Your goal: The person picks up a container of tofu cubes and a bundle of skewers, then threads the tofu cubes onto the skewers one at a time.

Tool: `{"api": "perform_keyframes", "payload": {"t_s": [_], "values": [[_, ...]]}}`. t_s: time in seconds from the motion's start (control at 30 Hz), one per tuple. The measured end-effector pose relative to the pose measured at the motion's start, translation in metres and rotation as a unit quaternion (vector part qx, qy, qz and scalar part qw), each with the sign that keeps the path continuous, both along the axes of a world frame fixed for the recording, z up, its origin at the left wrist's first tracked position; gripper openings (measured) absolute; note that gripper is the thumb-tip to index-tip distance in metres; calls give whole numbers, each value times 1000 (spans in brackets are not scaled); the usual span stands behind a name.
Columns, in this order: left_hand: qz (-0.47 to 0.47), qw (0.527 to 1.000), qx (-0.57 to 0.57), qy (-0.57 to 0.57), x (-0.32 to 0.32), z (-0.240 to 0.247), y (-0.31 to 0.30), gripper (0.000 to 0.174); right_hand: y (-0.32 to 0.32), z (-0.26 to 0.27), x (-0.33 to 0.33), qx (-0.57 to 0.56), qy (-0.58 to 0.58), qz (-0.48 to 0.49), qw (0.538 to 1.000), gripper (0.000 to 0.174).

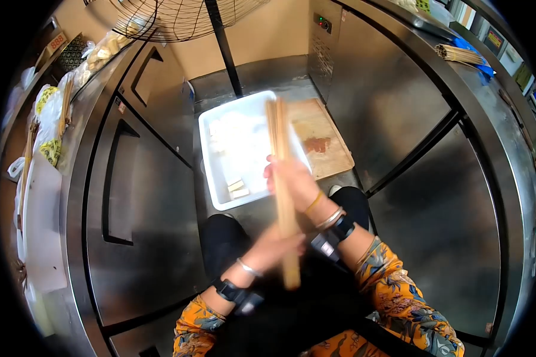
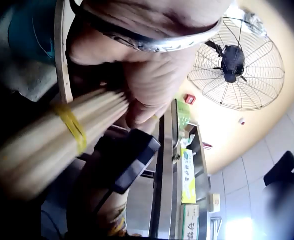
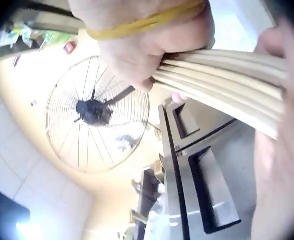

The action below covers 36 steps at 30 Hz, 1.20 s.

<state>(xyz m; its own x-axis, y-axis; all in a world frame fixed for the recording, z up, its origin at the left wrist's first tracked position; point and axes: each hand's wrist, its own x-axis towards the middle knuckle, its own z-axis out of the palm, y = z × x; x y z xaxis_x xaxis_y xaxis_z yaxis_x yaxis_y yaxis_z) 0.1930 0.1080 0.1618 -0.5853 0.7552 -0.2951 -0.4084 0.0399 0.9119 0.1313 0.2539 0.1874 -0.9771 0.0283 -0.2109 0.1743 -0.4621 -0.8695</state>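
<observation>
Here, two hands are gripping a bundle of sticks between steel cabinets

The left hand is grasping the bundle of sticks towards its near end, while the right hand is clasping it higher up. The bundle is standing out over the near right part of a white tub's rim, with a yellow band circling its lower end. The tub is resting on the grey floor, and pale blocks are lying inside, by its near left corner. A wooden board, stained reddish, is showing beyond the tub's right edge. Steel cabinets are flanking both sides; plastic bags are crowding the left worktop, and more sticks are lying on the right one, towards its far end. A wire fan is standing before the tan wall.
</observation>
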Motion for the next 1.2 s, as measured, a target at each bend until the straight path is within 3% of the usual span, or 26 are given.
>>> {"api": "perform_keyframes", "payload": {"t_s": [0.07,0.13,0.2,0.3,0.4,0.53,0.63,0.77,0.87,1.07,1.2], "values": [[-27,988,-5,151,-7,-4,6,36,27,-16,-10,-97,-16,33,995,26],[-53,995,-40,77,-25,17,-3,31,58,-37,-20,-244,-63,66,966,25],[68,994,-32,85,-53,16,-14,26,83,-42,-27,-329,-100,96,934,23],[217,960,-92,153,-110,-7,-44,18,93,-53,-40,-249,-24,33,968,20],[240,927,-200,206,-153,-32,-62,17,100,-52,-50,-259,18,73,963,17],[136,822,-411,370,-185,-59,-59,16,106,-84,-66,-451,-4,165,877,15],[34,737,-472,482,-195,-68,-44,20,104,-82,-68,-406,-40,121,905,13],[27,706,-510,490,-218,-89,-36,20,105,-66,-71,-352,-42,117,928,17],[-66,659,-588,464,-227,-98,-28,20,111,-69,-68,-345,-44,124,929,21],[-104,673,-578,450,-220,-76,-11,15,131,-63,-70,-387,-53,80,917,22],[-68,649,-578,490,-224,-75,-15,12,129,-63,-70,-367,-42,73,926,20]]}}
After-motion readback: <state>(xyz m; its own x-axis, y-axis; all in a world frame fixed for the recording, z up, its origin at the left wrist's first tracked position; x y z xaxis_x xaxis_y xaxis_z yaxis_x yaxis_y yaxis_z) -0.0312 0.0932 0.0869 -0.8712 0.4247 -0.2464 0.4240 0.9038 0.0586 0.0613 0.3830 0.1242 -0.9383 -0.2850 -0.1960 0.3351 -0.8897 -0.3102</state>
